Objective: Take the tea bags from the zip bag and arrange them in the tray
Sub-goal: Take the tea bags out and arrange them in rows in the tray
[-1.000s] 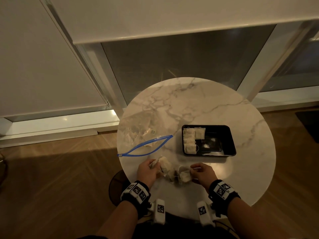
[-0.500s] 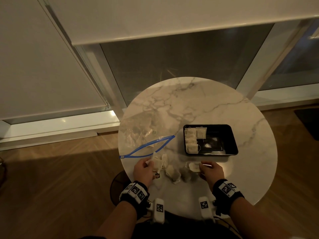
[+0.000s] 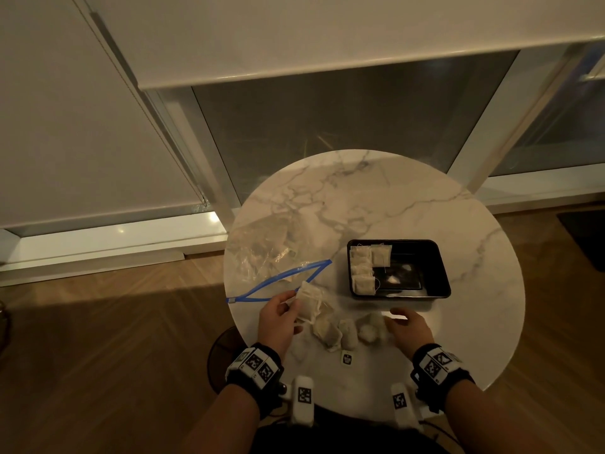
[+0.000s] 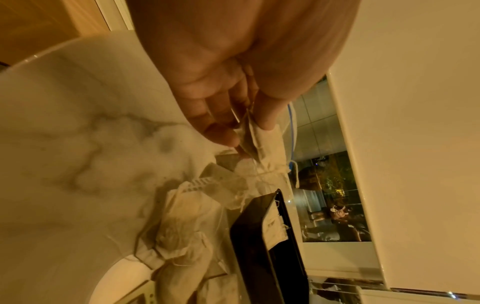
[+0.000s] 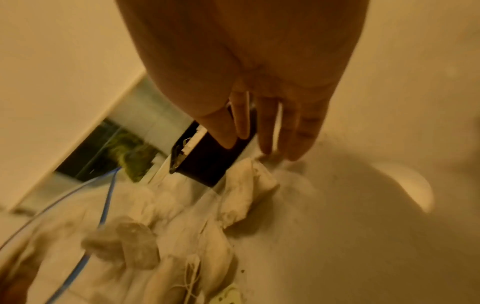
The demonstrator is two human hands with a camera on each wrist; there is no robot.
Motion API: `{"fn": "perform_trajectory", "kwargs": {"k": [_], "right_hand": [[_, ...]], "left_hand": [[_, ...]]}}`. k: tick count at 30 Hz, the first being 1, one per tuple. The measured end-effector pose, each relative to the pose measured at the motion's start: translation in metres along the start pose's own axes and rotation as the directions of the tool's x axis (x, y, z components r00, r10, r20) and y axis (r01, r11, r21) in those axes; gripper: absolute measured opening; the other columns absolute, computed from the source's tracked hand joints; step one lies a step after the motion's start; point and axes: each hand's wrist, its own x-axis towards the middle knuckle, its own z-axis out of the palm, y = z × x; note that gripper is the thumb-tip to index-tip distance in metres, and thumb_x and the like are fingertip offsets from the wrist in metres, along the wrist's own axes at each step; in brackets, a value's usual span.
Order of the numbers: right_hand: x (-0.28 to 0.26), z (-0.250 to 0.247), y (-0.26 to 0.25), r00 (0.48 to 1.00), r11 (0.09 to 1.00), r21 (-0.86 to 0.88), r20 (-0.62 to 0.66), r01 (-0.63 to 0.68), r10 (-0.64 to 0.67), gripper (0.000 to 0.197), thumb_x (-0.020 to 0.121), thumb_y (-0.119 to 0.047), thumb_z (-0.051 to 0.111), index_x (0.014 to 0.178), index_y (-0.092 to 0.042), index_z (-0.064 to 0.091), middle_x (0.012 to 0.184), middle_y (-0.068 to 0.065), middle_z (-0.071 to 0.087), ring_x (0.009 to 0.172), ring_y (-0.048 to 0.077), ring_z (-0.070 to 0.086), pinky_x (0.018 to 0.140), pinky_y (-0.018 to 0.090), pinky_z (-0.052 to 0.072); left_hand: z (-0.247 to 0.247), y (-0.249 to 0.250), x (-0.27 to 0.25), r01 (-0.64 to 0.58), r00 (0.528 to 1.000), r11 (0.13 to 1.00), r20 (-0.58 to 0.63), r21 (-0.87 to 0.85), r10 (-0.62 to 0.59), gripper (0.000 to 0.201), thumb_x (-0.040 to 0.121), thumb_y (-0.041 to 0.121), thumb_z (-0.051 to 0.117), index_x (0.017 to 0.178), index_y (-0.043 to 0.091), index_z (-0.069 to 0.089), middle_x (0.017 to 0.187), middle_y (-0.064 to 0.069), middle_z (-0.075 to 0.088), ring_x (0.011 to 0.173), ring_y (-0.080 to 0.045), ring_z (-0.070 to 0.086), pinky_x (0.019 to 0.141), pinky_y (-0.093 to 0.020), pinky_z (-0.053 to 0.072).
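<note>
A tea bag [image 3: 307, 304] has been lifted toward 11 o'clock, pinched in the left hand [image 3: 278, 317], while the right hand [image 3: 407, 329] has released its bag, fingers extended, near the tray [image 3: 438, 267], with bare surface [image 3: 474, 322] at 3 o'clock.

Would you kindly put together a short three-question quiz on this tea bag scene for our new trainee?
1. True or false: the right hand holds a tea bag.
2. Which hand pinches the lifted tea bag? A) left hand B) right hand
3. Fill in: the tea bags already in the black tray lie toward its ____ side in the head view.

Key: 1 false, its fingers are straight and hold nothing; 2 A; 3 left.
</note>
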Motion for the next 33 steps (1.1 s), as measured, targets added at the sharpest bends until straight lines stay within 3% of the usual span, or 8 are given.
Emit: {"fn": "perform_trajectory", "kwargs": {"k": [3,6,9,13,18,25,28,33], "right_hand": [[-0.014,-0.007,-0.022,0.982,0.957,-0.226,-0.011,0.181,-0.189,0.036,0.09,-0.029,0.065,0.125,-0.023,0.059,0.117,0.001,0.063,0.106,0.022,0.061,0.084,0.028,0.049],[-0.035,-0.011,-0.059,0.927,0.934,-0.008,0.121,0.358,-0.354,0.019,0.093,-0.028,0.062,0.112,-0.025,0.064,0.102,-0.004,0.066,0.095,0.015,0.063,0.069,0.019,0.047],[-0.052,-0.012,-0.088,0.866,0.911,0.198,0.29,0.362,-0.407,0.021,0.094,-0.031,0.062,0.114,-0.025,0.066,0.101,0.0,0.069,0.091,0.016,0.066,0.064,0.023,0.052],[-0.06,-0.013,-0.101,0.815,0.855,0.269,0.275,0.444,-0.51,0.011,0.091,-0.022,0.068,0.1,-0.019,0.073,0.087,0.002,0.074,0.078,0.015,0.069,0.064,0.026,0.054],[-0.058,-0.021,-0.104,0.834,0.835,0.348,0.206,0.426,-0.511,0.009,0.089,-0.019,0.069,0.092,-0.011,0.074,0.085,0.008,0.074,0.078,0.023,0.069,0.069,0.034,0.055],[-0.043,-0.037,-0.101,0.907,0.798,0.53,0.118,0.287,-0.404,0.01,0.093,-0.007,0.061,0.087,0.0,0.065,0.075,0.006,0.067,0.069,0.018,0.061,0.064,0.033,0.053],[-0.04,-0.042,-0.104,0.911,0.786,0.58,0.17,0.215,-0.375,0.009,0.095,-0.007,0.058,0.091,0.0,0.063,0.084,0.012,0.067,0.078,0.025,0.065,0.072,0.043,0.058],[-0.04,-0.043,-0.106,0.878,0.828,0.509,0.254,0.235,-0.406,0.009,0.095,-0.007,0.058,0.095,0.001,0.062,0.087,0.013,0.07,0.077,0.026,0.068,0.064,0.033,0.057]], "left_hand": [[0.007,0.011,-0.004,-0.017,0.997,1.0,0.076,-0.026,0.019,0.019,0.099,0.016,0.06,0.118,0.018,0.064,0.106,-0.003,0.073,0.094,-0.017,0.069,0.062,-0.023,0.056],[0.017,0.02,-0.009,-0.052,0.986,0.998,0.155,-0.031,0.056,0.018,0.099,0.014,0.059,0.114,0.022,0.065,0.109,-0.002,0.072,0.097,-0.017,0.069,0.065,-0.025,0.056],[0.026,0.029,-0.013,-0.074,0.97,0.997,0.231,-0.022,0.077,0.018,0.099,0.014,0.059,0.111,0.025,0.067,0.109,-0.001,0.073,0.1,-0.018,0.07,0.071,-0.03,0.057],[0.039,0.039,-0.016,-0.117,0.949,0.993,0.291,-0.027,0.12,0.019,0.098,0.01,0.059,0.112,0.021,0.068,0.108,-0.005,0.074,0.098,-0.022,0.071,0.079,-0.037,0.06],[0.044,0.044,-0.014,-0.166,0.952,0.986,0.259,-0.002,0.161,0.022,0.097,0.008,0.06,0.114,0.02,0.067,0.109,-0.008,0.074,0.099,-0.023,0.072,0.084,-0.042,0.061],[0.039,0.046,-0.01,-0.132,0.985,0.991,0.112,-0.026,0.134,0.023,0.099,0.01,0.058,0.108,0.029,0.065,0.113,-0.004,0.07,0.102,-0.021,0.067,0.086,-0.048,0.06],[0.038,0.049,-0.009,-0.137,0.986,0.99,0.091,-0.036,0.14,0.023,0.099,0.01,0.057,0.106,0.03,0.065,0.112,-0.002,0.069,0.101,-0.019,0.067,0.086,-0.049,0.059],[0.04,0.048,-0.006,-0.108,0.993,0.991,0.042,-0.082,0.112,0.017,0.099,0.012,0.057,0.107,0.025,0.065,0.112,-0.006,0.069,0.101,-0.025,0.067,0.077,-0.042,0.062]]}}
